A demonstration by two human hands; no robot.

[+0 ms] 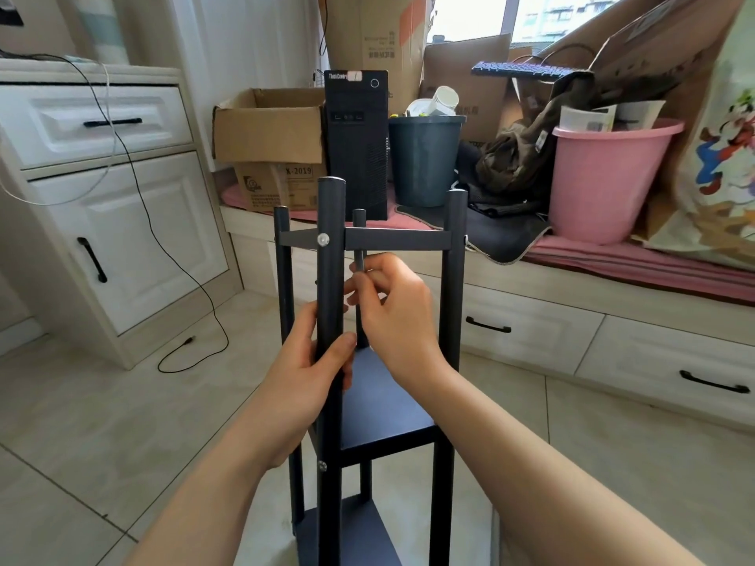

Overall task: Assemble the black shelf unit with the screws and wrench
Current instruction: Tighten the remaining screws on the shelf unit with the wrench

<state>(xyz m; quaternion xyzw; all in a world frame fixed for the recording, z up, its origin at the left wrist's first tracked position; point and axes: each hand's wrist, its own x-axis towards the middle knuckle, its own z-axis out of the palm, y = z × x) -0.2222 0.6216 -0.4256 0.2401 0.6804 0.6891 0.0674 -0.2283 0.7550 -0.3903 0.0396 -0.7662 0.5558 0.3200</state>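
Observation:
The black shelf unit (452, 304) stands upright on the tiled floor in the middle of the view, with round posts, a top crossbar and two dark shelf boards below. A silver screw head (323, 239) sits where the near post meets the crossbar, and another screw (322, 466) shows lower on the same post. My left hand (310, 373) grips the near post at mid height. My right hand (398, 308) pinches a small dark wrench (361, 261) just below the crossbar, inside the frame.
A white cabinet (114, 198) with a trailing black cable (196, 279) stands on the left. Behind the shelf a low bench with drawers carries cardboard boxes (269, 128), a black computer tower (356, 136), a dark bin (425, 161) and a pink bucket (604, 177).

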